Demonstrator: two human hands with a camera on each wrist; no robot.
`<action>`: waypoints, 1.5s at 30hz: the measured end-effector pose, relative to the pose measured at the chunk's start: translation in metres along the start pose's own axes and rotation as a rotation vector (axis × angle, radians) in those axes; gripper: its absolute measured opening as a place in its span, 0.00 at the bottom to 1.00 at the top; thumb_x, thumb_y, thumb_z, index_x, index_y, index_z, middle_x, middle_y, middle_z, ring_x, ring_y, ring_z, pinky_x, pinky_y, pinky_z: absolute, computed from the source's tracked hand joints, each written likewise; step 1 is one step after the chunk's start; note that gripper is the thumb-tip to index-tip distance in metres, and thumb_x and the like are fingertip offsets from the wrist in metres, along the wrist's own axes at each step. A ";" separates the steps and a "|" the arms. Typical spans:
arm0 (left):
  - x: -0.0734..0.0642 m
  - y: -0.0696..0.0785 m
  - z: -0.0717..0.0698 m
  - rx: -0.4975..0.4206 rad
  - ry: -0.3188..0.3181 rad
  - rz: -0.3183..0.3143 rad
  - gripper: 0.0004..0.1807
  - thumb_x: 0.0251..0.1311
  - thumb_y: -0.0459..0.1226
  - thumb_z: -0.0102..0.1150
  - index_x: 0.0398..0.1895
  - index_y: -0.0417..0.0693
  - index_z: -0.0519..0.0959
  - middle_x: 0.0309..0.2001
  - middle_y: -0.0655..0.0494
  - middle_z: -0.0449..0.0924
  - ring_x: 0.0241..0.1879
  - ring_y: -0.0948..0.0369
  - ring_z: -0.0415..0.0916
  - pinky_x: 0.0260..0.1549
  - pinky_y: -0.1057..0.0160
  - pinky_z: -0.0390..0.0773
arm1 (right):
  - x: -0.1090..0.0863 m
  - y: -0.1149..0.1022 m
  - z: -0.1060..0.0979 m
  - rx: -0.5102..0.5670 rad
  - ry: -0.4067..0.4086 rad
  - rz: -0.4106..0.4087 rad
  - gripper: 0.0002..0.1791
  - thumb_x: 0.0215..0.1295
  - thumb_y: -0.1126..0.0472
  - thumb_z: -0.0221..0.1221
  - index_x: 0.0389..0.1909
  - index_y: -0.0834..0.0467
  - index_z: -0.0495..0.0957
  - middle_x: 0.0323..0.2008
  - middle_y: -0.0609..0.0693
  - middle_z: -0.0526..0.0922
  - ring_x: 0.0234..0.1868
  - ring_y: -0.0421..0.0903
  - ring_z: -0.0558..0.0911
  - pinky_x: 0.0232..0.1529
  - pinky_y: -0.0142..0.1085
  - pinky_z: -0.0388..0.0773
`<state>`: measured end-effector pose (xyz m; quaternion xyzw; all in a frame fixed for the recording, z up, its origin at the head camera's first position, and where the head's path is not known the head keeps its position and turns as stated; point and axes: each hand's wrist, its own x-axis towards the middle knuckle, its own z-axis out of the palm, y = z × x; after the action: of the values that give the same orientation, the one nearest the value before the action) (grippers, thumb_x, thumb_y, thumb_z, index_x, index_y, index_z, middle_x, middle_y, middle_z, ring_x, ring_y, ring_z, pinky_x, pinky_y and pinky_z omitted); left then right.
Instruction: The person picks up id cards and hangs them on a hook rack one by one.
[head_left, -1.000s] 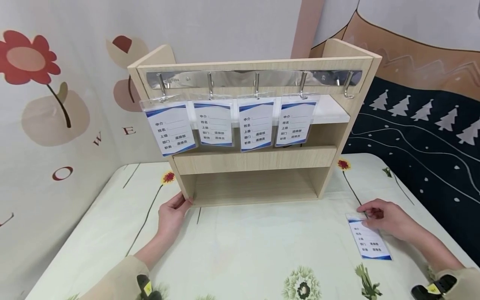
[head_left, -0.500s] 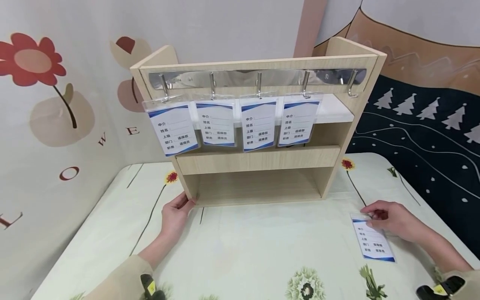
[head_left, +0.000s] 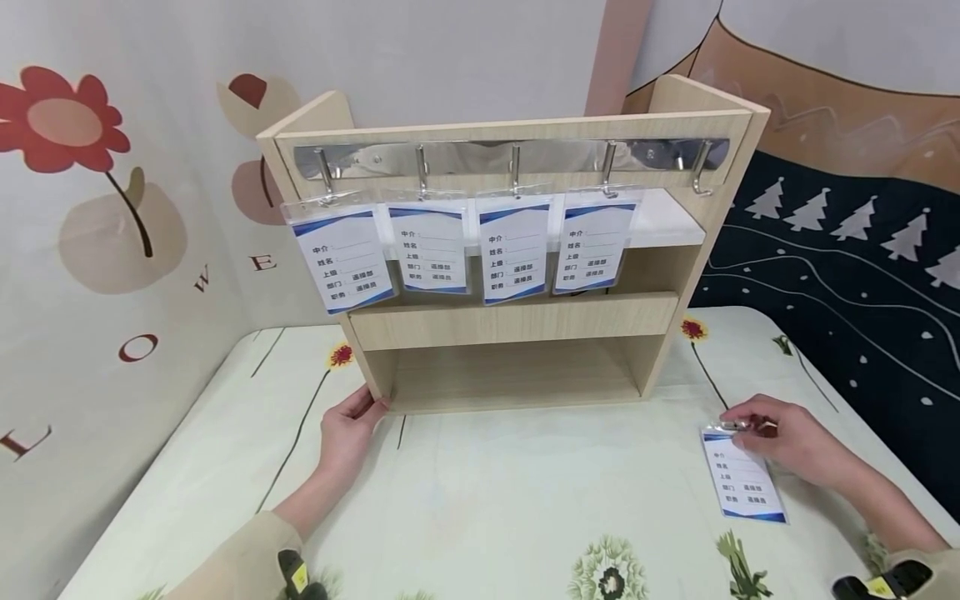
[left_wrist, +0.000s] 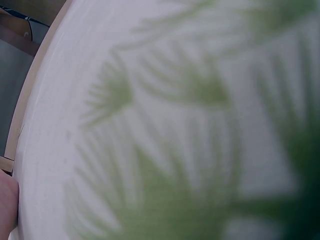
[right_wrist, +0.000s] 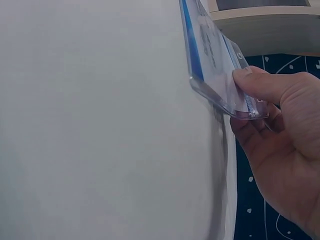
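In the head view, my right hand (head_left: 787, 435) pinches the top edge of an ID badge (head_left: 742, 479) in a clear plastic sleeve, low over the cloth at the right. The right wrist view has the thumb on the badge holder (right_wrist: 218, 65), with fingers behind it. My left hand (head_left: 347, 435) grips the lower left front corner of a small wooden shelf (head_left: 517, 321). Several similar badges (head_left: 513, 250) hang side by side from metal hooks on the shelf's front. The rightmost hook (head_left: 701, 171) carries no badge. Only a sliver of the left hand (left_wrist: 7, 205) appears in the left wrist view.
A pale flowered cloth (head_left: 487, 492) covers the table. The shelf stands towards the back, with a white inner surface (head_left: 663, 218) behind the badges. Printed curtains (head_left: 150, 333) border the left and back; a dark tree-patterned one (head_left: 810, 292) lies at right.
Both hands keep nearly the same places; the view has shifted slightly. At the top of the held badge, a shiny edge now shows by the fingers.
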<state>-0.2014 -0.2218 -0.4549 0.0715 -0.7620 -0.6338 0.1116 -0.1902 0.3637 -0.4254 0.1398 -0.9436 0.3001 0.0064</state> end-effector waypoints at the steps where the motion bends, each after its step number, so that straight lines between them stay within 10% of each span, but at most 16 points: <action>1: 0.000 0.000 0.000 -0.002 0.001 0.000 0.25 0.70 0.28 0.59 0.70 0.34 0.71 0.64 0.37 0.75 0.45 0.81 0.78 0.47 0.78 0.79 | 0.000 -0.001 -0.001 0.005 0.001 0.002 0.16 0.61 0.72 0.69 0.50 0.62 0.84 0.40 0.49 0.80 0.37 0.38 0.72 0.35 0.27 0.76; 14: 0.000 -0.001 -0.001 -0.014 0.011 0.004 0.25 0.70 0.27 0.59 0.69 0.33 0.72 0.64 0.36 0.75 0.44 0.81 0.78 0.47 0.78 0.79 | 0.004 -0.013 -0.008 0.103 0.043 -0.012 0.14 0.66 0.72 0.65 0.51 0.65 0.83 0.49 0.60 0.83 0.36 0.35 0.77 0.33 0.26 0.77; 28: 0.001 -0.002 -0.001 -0.006 0.000 0.002 0.25 0.70 0.29 0.59 0.70 0.35 0.72 0.64 0.38 0.75 0.46 0.80 0.78 0.47 0.77 0.79 | 0.009 -0.021 -0.017 0.111 0.185 -0.046 0.13 0.65 0.70 0.68 0.50 0.66 0.84 0.39 0.33 0.85 0.30 0.38 0.74 0.25 0.28 0.72; 45: 0.001 -0.003 -0.001 -0.009 0.002 0.009 0.25 0.70 0.28 0.60 0.69 0.34 0.72 0.64 0.38 0.75 0.46 0.79 0.78 0.47 0.77 0.79 | 0.018 -0.052 -0.038 0.193 0.225 -0.018 0.12 0.67 0.64 0.68 0.49 0.63 0.86 0.39 0.30 0.84 0.34 0.39 0.75 0.28 0.27 0.75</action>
<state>-0.2026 -0.2235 -0.4578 0.0681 -0.7593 -0.6368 0.1156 -0.1967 0.3401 -0.3628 0.1138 -0.9023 0.4031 0.1015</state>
